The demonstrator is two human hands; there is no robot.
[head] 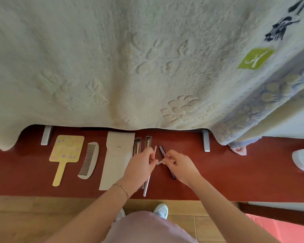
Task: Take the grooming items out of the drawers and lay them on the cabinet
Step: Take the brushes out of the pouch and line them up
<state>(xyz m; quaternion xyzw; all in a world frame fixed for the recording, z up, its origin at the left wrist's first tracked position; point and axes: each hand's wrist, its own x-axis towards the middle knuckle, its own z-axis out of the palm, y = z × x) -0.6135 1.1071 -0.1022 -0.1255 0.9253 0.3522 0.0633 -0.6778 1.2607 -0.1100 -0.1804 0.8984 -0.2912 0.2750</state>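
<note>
The towel (130, 58), the largest thing in view, hangs beyond your fingers and drapes to the back edge of the red cabinet top (235, 172). Laid out on that top, well to the left of your fingers, is the yellow hand mirror (65, 151); nearer them the grey comb (89, 160); nearer again the beige pouch (116, 160), its right edge passing under your left wrist. Two packaged brushes (142, 143) lie just beyond your left fingertips.

Your left hand (140, 168) is closed on a slim silver stick (147, 183), whose lower end rests on the cabinet near the front edge. Your right hand (180, 166) pinches a small pale piece (159, 162) between fingertips, directly over a dark slim stick (167, 162) lying on the top. I cannot tell whether the pale piece belongs to either stick.

Risks, in my judgement: the silver stick could roll off the front edge if you release it at a slant. Your right fingers could nudge the dark stick. The small piece could be dropped and lost.
</note>
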